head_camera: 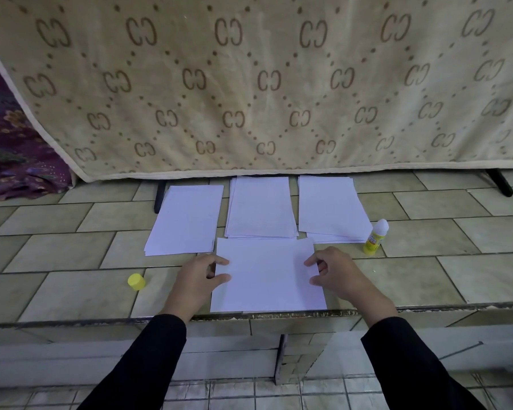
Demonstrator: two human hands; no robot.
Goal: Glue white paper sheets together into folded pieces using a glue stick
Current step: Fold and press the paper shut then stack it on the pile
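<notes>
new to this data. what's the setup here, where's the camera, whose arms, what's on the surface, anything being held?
There is no robot here. A person wears one wide-angle camera on the head, looking forward and down, so the two black-sleeved arms coming in from the bottom are the wearer's own.

The surface is a tiled ledge in front of a hanging patterned cloth. Three stacks of white paper lie along the back: the left stack, the middle stack and the right stack. Nearer the person lies the front sheet.

The left hand and right hand each pinch a side edge of that front sheet; whether it is lifted or just steadied flat is hard to tell.

The glue stick stands uncapped beside the right stack. Its yellow cap lies apart, left of the left hand.
</notes>
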